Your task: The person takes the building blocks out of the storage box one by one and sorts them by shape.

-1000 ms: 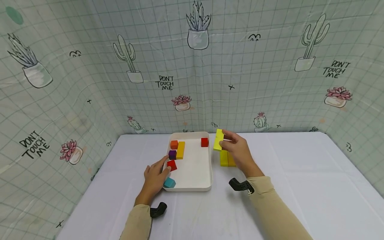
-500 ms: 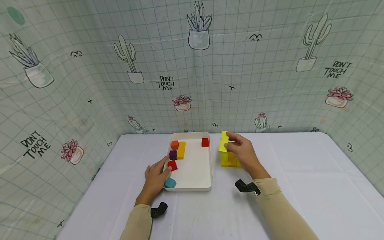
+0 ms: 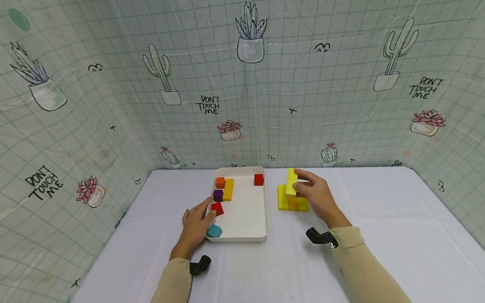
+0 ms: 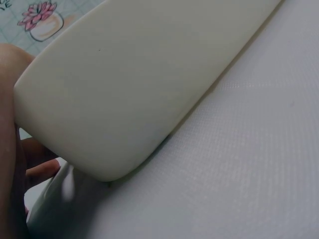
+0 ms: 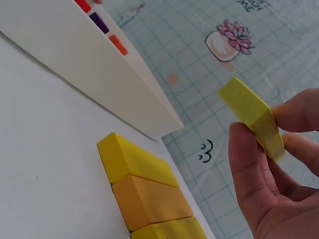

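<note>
My right hand point(image 3: 317, 194) pinches a yellow block point(image 3: 291, 182) between thumb and fingers. The block is held above a row of blocks lying side by side: a bright yellow block point(image 3: 282, 198), an orange-yellow block point(image 5: 152, 199) in the middle and another yellow block point(image 3: 302, 205). In the right wrist view the held block is tilted and apart from that row. My left hand point(image 3: 195, 223) grips the left wall of a white tray point(image 3: 248, 239), its thumb by a red cube point(image 3: 217, 208). The left wrist view shows mostly the tray's outer wall point(image 4: 129, 84).
Inside the tray lie an orange cube point(image 3: 220, 182), a purple cube point(image 3: 217, 195), a long yellow block point(image 3: 228, 190), a turquoise block point(image 3: 214, 230) and, at the far right corner, a second red cube point(image 3: 258, 179). A printed cloth point(image 3: 250, 97) stands behind the white table point(image 3: 379, 235).
The right hand has moved rightward with the yellow block, from beside the tray to over the row, whose blocks now show more fully. The left hand and tray look unchanged.
</note>
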A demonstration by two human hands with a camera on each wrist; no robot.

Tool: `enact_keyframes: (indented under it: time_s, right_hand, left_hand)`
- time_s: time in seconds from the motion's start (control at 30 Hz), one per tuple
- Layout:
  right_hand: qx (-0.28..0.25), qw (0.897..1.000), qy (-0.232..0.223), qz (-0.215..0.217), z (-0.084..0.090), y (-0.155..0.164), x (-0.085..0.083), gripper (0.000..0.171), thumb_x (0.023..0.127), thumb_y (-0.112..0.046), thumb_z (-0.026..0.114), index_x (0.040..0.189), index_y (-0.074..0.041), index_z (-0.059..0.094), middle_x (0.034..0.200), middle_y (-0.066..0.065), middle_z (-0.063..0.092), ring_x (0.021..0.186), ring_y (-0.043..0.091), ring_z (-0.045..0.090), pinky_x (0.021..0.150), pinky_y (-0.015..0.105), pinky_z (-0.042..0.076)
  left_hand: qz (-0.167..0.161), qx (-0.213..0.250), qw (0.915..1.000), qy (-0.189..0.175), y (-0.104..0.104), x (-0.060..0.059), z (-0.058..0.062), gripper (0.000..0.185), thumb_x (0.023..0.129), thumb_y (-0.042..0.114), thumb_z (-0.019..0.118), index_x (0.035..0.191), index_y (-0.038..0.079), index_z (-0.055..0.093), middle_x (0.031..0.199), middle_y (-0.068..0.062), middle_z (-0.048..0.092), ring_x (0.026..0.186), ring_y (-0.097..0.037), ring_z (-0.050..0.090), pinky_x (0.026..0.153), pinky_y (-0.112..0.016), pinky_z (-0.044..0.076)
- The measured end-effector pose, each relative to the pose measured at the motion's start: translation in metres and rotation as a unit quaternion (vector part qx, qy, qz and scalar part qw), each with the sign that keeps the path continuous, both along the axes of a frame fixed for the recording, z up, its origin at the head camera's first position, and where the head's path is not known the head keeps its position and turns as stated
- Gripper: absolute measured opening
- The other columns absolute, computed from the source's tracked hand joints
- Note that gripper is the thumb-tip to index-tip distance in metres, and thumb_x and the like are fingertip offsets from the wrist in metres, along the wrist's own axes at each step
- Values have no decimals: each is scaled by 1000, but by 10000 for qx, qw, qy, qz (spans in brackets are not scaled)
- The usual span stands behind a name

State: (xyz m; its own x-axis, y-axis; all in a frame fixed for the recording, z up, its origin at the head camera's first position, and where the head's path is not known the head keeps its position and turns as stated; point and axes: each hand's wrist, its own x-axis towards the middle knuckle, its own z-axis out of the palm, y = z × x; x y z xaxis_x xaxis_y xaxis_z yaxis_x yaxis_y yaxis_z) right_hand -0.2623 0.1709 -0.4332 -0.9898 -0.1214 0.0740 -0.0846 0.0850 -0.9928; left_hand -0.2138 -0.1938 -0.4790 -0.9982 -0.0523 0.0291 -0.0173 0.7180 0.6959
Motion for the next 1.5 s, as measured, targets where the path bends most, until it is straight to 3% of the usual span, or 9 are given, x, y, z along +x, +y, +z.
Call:
enact_keyframes:
  time_s: [0.67,1.13,1.5]
  right_hand:
    - [195,9990,-371,-180,-11,26,0,53,97,-9,61,148,-2,47,145,21,44,109,26,55,84,26,57]
    - [400,9955,-851,-95,-21,51,-2,55,97,-10,61,150,-4,46,152,20,41,126,30,45,86,24,54]
    - [535,9916,-1160,-182,-31,59,-3,56,97,-10,61,150,-3,44,152,20,39,125,31,45,85,25,53]
  left_hand:
    - [-28,-2,10000,-56,0,1,1,55,101,30,56,154,20,44,153,-15,46,143,-40,29,115,-65,-5]
    - [-35,-1,10000,0,-1,-2,2,56,101,31,56,154,20,43,153,-14,45,144,-40,29,115,-66,-5]
    - [-40,5,10000,-38,-1,-3,1,56,101,31,56,154,20,43,154,-14,45,144,-40,29,115,-65,-6]
